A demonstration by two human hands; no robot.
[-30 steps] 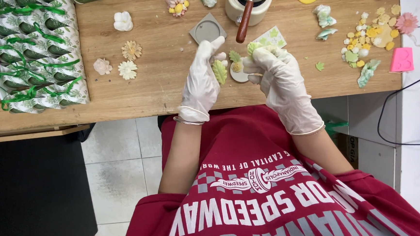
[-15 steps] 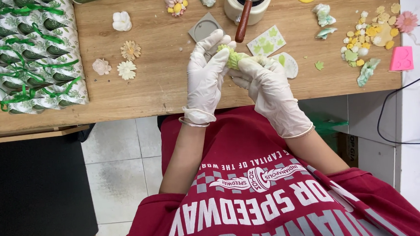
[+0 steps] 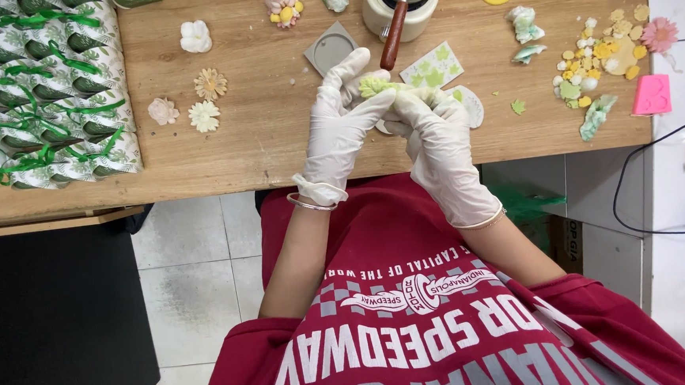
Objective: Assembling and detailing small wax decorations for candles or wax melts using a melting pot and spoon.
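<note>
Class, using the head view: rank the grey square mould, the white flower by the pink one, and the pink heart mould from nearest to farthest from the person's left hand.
From the left hand:
1. Grey square mould, just beyond the fingertips.
2. White flower, further off on the wooden table, beside the pink flower.
3. Pink heart mould, at the table's far edge past the right hand.

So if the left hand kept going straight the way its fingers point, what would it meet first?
The left hand points up and slightly right across the wooden table. Past the green leaf piece it pinches, the brown handle of the cream pot probably comes first, though depth is unclear.
</note>
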